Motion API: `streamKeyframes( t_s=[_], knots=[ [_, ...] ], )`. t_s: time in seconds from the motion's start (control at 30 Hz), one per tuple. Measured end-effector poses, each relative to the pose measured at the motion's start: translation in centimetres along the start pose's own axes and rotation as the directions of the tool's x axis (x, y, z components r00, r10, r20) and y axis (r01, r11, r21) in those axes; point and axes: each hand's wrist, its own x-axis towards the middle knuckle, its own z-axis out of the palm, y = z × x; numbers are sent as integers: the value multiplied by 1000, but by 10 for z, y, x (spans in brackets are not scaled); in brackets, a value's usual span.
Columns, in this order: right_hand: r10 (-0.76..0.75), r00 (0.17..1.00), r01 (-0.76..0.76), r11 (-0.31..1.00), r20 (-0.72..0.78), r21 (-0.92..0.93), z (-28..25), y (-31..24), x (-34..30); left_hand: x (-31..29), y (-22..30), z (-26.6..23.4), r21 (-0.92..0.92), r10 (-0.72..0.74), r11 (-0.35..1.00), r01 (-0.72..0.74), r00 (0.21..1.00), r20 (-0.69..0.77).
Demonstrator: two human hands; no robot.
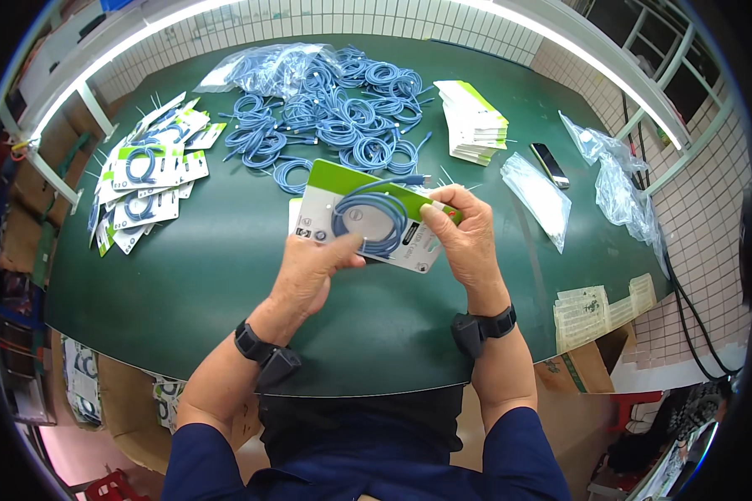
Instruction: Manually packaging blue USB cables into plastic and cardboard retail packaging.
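Note:
A green and white backing card is held tilted above the middle of the table, between both hands. Against its front lies a coiled blue cable, one plug sticking out past the top edge. My left hand is closed at the card's lower left edge, its thumb across the lower part of the coil and slightly blurred. At the upper right corner my right hand pinches the card between thumb and fingers. The fingers behind the card are hidden. Another white card edge shows behind the held card's left side.
Many coiled blue cables lie heaped at the back beside a clear plastic bag. Carded cables are piled at left. Blank cards are stacked right of centre, near white ties, a clear sleeve, a phone and crumpled plastic.

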Motion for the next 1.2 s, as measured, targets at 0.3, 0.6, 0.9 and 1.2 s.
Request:
streamKeyframes(
  t_s=[0.3, 0.6, 0.9, 1.2],
  knots=[
    [-5, 982, 67, 946, 191, -316, 9, -28, -2, -9, 64, 0, 810, 567, -68, -583, 645, 512],
    [36, 970, 49, 941, 242, -336, 19, -24, -7, -10, 24, -9, 762, 308, -270, -589, 697, 648],
    [-388, 861, 506, 716, 328, -480, 27, 14, -24, -14, 6, -8, 775, 256, -315, -548, 737, 625],
    [-413, 875, 483, 707, 254, -516, 33, 24, -28, -10, -3, -18, 775, 457, -35, -632, 679, 574]
  ],
)
